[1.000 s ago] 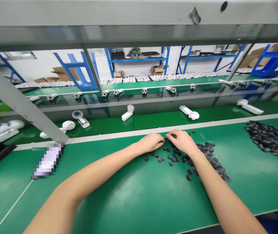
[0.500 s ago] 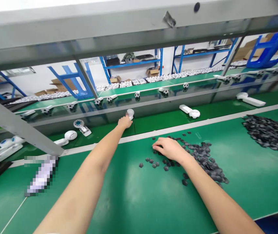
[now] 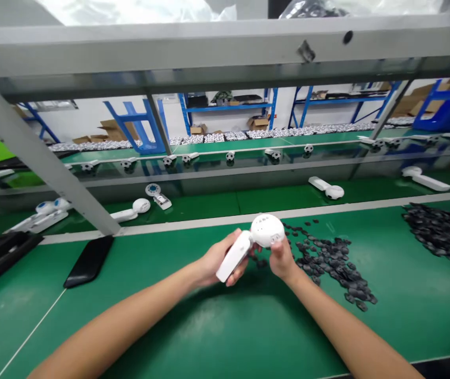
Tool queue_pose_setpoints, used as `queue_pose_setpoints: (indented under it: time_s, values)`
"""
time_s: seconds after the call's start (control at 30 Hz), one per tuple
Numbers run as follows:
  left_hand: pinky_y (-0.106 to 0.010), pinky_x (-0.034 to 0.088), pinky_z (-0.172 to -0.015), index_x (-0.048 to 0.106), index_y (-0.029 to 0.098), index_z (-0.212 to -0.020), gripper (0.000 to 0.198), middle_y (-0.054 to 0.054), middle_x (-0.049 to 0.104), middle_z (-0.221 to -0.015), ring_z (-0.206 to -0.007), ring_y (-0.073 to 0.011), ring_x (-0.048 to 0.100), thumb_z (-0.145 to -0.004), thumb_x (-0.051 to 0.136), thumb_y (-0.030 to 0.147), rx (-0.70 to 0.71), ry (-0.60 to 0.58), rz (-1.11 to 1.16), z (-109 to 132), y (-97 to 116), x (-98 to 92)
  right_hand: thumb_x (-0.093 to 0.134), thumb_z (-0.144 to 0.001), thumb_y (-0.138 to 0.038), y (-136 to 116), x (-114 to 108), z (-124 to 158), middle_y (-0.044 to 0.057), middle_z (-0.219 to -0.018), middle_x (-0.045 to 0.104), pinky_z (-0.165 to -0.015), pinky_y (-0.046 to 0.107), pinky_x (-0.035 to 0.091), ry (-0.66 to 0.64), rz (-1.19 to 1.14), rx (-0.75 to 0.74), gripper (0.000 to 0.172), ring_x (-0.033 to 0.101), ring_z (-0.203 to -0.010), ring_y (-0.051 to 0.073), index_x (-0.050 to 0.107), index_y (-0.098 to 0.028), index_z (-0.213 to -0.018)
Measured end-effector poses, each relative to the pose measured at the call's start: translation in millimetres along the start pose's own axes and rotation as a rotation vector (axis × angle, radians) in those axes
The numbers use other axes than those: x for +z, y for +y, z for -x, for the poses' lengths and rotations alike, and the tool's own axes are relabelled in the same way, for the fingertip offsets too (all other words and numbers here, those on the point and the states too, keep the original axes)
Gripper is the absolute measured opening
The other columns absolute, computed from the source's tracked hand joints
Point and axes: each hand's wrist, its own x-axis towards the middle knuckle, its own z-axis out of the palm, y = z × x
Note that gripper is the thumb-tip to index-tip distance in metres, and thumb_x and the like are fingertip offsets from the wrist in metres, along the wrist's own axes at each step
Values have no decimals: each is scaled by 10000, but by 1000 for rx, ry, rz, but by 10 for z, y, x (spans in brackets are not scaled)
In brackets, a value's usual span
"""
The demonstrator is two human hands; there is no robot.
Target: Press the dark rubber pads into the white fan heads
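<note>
Left hand (image 3: 219,260) and right hand (image 3: 283,258) are together, both closed on one white unit (image 3: 248,245) held up over the green mat (image 3: 225,337): the left wraps the long handle (image 3: 235,255), the right grips just under the round head (image 3: 264,230). And that head is bare white and dotted with small holes, with no dark patch on the side facing the camera, so on this unit that much looks undone. Right beside the hands sits a loose spread of dark pieces (image 3: 327,263), plenty left there, with a bigger heap (image 3: 441,234) off to the right. Over on the left, a black phone (image 3: 89,261) lies on the mat. Across the pale strip, more white units (image 3: 130,210) lie plain-headed on the next green bench, one beside a ringed part (image 3: 152,189). Further out, units with patched heads (image 3: 230,156) stand along a glass shelf, looking finished by comparison, and long black-and-white rows (image 3: 225,137) line the far bench, in front of blue racks (image 3: 228,107) and cartons (image 3: 258,123).
</note>
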Motion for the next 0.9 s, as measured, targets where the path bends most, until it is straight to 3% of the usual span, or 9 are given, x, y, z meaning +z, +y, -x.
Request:
queue_pose_setpoints:
  time_s: [0.07, 0.13, 0.23, 0.37, 0.47, 0.57, 0.67, 0.8, 0.9]
  values:
    - [-222, 394, -325, 631, 143, -1146, 690, -18, 570, -484, -315, -154, 486, -1004, 299, 731, -140, -187, 58, 224, -22, 19, 342, -781, -1002, -114, 118, 73, 120, -934, 712, -633, 390, 582, -19, -62, 33, 970, 697, -770, 299, 597, -204, -1269]
    - [-214, 428, -357, 632, 145, -1160, 639, -51, 643, -586, -370, -153, 552, -1015, 347, 698, -174, -222, 45, 349, -21, -22, 401, -818, -956, -224, 190, 75, 99, -934, 703, -584, 357, 557, -79, -85, 78, 892, 672, -715, 263, 593, -208, -1265]
    - [-241, 534, -463, 620, 148, -1097, 612, -73, 686, -745, -510, -156, 634, -963, 470, 726, -32, -60, 82, 359, -87, -90, 436, -955, -802, -336, 229, -10, 72, -948, 709, -596, 316, 523, -207, -1, 135, 701, 641, -698, 217, 601, -210, -1293]
    - [-242, 526, -430, 584, 159, -1135, 591, 18, 592, -581, -426, -130, 528, -887, 644, 692, 83, 156, 76, 235, -261, -167, 336, -1104, -558, -373, 134, -89, 55, -994, 740, -765, 340, 514, -344, 376, 110, 485, 675, -853, 230, 675, -252, -1267]
    - [-247, 485, -375, 601, 169, -1126, 648, 19, 580, -522, -370, -148, 510, -930, 473, 774, 85, 183, 164, 184, -346, -251, 463, -1093, -444, -342, 8, -70, 30, -1070, 745, -799, 340, 506, -537, 662, 86, 319, 697, -912, 231, 741, -304, -1163]
    - [-232, 453, -371, 632, 151, -860, 756, -25, 579, -497, -370, -153, 544, -914, 355, 852, 27, 128, 191, 165, -382, -323, 611, -1034, -422, -283, -41, -34, 12, -1107, 729, -795, 320, 520, -692, 752, 63, 223, 711, -906, 216, 743, -344, -1196]
    - [-233, 454, -383, 576, 155, -685, 860, -66, 557, -461, -383, -163, 570, -863, 249, 930, -50, 89, 239, 135, -392, -349, 638, -1024, -417, -223, 16, -28, 19, -1079, 726, -788, 308, 531, -719, 778, 39, 199, 714, -919, 213, 756, -331, -1159]
    - [-304, 558, -463, 515, 201, -1090, 535, -4, 679, -687, -466, -201, 660, -873, 659, 668, 153, 253, 280, 73, -387, -335, 545, -1073, -358, -148, 95, -73, 48, -1008, 748, -803, 333, 550, -675, 761, 8, 245, 716, -940, 231, 768, -259, -1046]
    - [-291, 579, -494, 385, 269, -1197, 581, 26, 682, -834, -544, -185, 692, -820, 807, 401, 233, 412, 219, 21, -383, -325, 542, -1069, -331, -101, 96, -101, 47, -995, 797, -855, 358, 579, -547, 564, 125, 256, 748, -907, 225, 778, -241, -1027]
